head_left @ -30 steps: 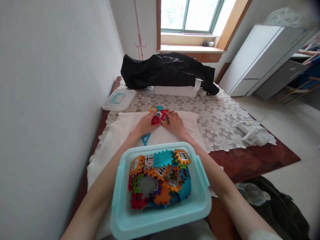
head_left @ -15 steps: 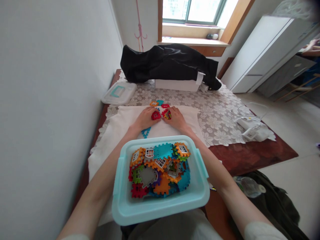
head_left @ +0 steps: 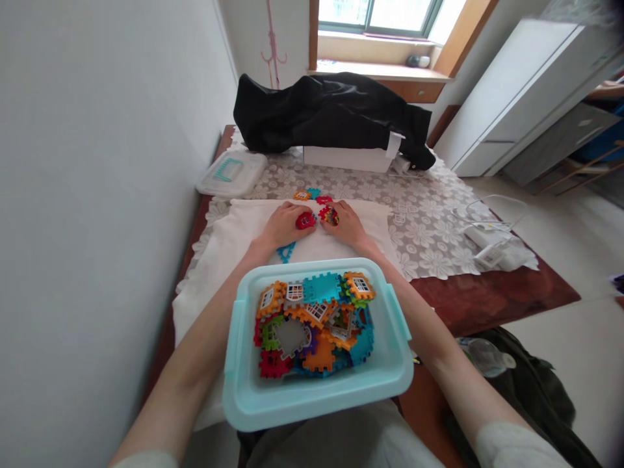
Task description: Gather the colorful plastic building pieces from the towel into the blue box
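Observation:
Over the white cloth (head_left: 248, 224), my left hand (head_left: 283, 224) is closed round a red building block (head_left: 305, 221) with a small window pattern. Just to its right, my right hand (head_left: 348, 226) grips a stack of building blocks (head_left: 329, 216) showing red, yellow and green edges. A narrow gap separates the two hands' pieces. Beyond them lie an orange block (head_left: 301, 195), a teal block (head_left: 313, 193) and a red block (head_left: 324, 200). A blue triangular block (head_left: 286, 252) rests below my left wrist. Between my forearms sits a light-blue tub (head_left: 312, 409) holding many toothed blocks.
A clear lid (head_left: 244, 175) with a teal handle lies at the table's left, by the wall. Black fabric (head_left: 336, 114) covers a white box (head_left: 346, 158) at the back. White packaging (head_left: 492, 244) lies at the right edge. A dark bag (head_left: 526, 383) is below, right.
The camera view has shifted slightly, with the table scene moving up in the picture. My hands have drifted a little farther apart, both keeping their blocks.

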`<state>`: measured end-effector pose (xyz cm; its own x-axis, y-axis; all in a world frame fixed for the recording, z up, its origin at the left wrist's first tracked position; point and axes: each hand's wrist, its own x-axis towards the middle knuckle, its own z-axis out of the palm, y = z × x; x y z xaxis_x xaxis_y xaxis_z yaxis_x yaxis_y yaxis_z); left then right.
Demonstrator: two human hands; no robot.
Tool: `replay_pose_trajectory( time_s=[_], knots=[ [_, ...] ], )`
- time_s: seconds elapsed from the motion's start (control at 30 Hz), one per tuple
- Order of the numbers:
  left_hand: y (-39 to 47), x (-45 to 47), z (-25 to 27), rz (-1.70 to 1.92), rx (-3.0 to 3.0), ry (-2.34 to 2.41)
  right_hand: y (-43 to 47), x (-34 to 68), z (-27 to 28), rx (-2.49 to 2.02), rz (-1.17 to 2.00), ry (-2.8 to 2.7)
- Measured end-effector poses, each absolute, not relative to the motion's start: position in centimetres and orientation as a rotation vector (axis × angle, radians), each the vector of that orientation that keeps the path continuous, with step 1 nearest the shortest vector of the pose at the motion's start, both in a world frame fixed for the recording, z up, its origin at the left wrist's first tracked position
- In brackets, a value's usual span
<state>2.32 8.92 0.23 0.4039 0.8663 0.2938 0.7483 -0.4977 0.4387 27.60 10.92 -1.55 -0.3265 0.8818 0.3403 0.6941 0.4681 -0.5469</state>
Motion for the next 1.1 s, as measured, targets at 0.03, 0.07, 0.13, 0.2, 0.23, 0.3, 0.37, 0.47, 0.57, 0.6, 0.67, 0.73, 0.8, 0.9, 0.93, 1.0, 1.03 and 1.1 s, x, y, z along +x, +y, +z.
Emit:
replay_pose_trajectory(
  time_s=[0.03,0.07,0.13,0.2,0.23,0.3,0.37,0.47,0.57,0.6,0.67,0.73,0.8,0.9,0.93,1.0,1.03,1.1],
  knots=[
    [8.9,2.4,0.3,0.741,2.407,1.412,10.9,27.7,-1.5,-1.296,0.427,-2.092],
    [8.8,2.5,0.3,0.755,2.392,1.399,11.0,27.7,-1.5,-1.291,0.448,-2.067],
    [8.7,2.6,0.5,0.762,2.378,1.375,11.0,27.8,-1.5,-1.279,0.480,-2.025],
    [8.6,2.7,0.6,0.760,2.370,1.377,11.0,27.8,-1.5,-1.264,0.500,-2.000],
    [8.6,2.7,0.6,0.764,2.359,1.389,11.0,27.8,-1.5,-1.258,0.504,-1.992],
    [8.5,2.6,0.7,0.782,2.322,1.426,11.0,27.8,-1.4,-1.252,0.507,-1.984],
    [8.4,2.7,0.7,0.778,2.301,1.458,10.9,27.9,-1.4,-1.244,0.504,-1.991],
    [8.2,2.9,0.9,0.713,2.340,1.473,10.9,27.8,-1.4,-1.226,0.482,-2.024],
    [8.0,3.3,1.3,0.668,2.345,1.507,10.8,27.7,-1.5,-1.204,0.439,-2.072],
    [8.0,3.5,1.5,0.663,2.331,1.528,10.8,27.7,-1.5,-1.192,0.429,-2.099],
    [7.8,3.6,1.9,0.664,2.300,1.564,10.7,27.7,-1.5,-1.171,0.418,-2.156],
    [7.7,3.6,2.2,0.675,2.277,1.573,10.7,27.7,-1.5,-1.160,0.424,-2.190],
    [7.5,3.3,2.3,0.718,2.235,1.542,10.7,27.7,-1.4,-1.144,0.462,-2.170],
    [7.3,3.0,2.2,0.892,2.022,1.430,11.0,27.7,-1.2,-1.116,0.588,-2.025],
    [7.3,3.0,2.1,0.964,1.900,1.377,11.1,27.6,-1.1,-1.106,0.652,-1.938],
    [7.4,3.2,2.2,1.097,1.616,1.261,11.3,27.5,-1.0,-1.064,0.854,-1.685],
    [7.5,3.3,2.4,1.151,1.469,1.198,11.4,27.5,-0.9,-1.025,0.994,-1.526],
    [7.7,3.6,2.9,1.231,1.199,1.075,11.6,27.5,-0.7,-0.905,1.296,-1.197]
  ],
)
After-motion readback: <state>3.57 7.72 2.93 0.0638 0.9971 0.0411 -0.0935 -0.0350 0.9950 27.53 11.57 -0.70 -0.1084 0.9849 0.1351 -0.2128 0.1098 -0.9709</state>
